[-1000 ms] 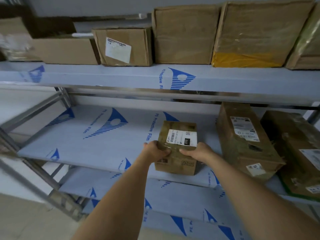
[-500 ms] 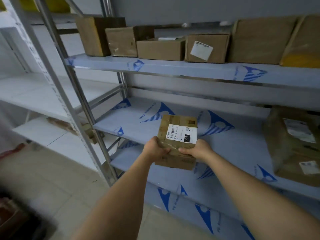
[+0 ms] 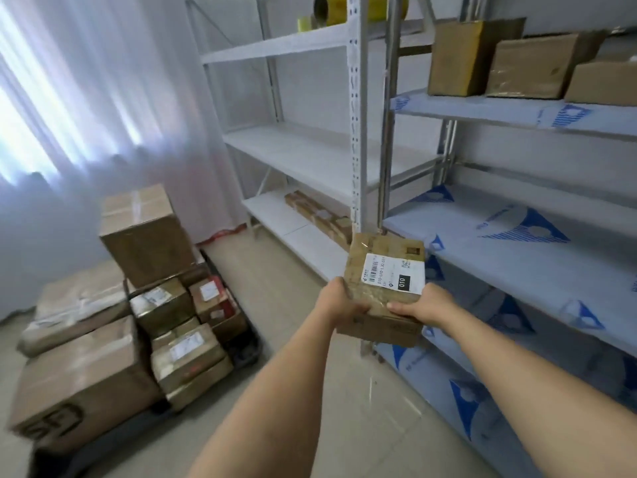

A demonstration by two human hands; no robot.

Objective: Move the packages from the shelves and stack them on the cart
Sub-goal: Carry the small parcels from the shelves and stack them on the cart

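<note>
I hold a small brown cardboard package (image 3: pixel 382 267) with a white shipping label in the air, clear of the shelves. My left hand (image 3: pixel 339 300) grips its near left corner and my right hand (image 3: pixel 425 305) grips its near right edge. The black cart (image 3: pixel 243 346) stands on the floor at the lower left, loaded with several stacked cardboard boxes (image 3: pixel 144 236). More brown boxes (image 3: pixel 536 65) sit on the upper right shelf (image 3: pixel 482 108).
The film-covered metal shelf unit (image 3: pixel 517 257) runs along the right. A white shelf rack (image 3: pixel 310 150) stands behind it, holding a long flat parcel (image 3: pixel 320 215) low down and yellow tape rolls (image 3: pixel 325 8) on top. White curtains hang at the left. Tiled floor lies between cart and shelves.
I have lifted the package off the middle shelf and turned left with it. The cart and its stack of boxes have come into view.
</note>
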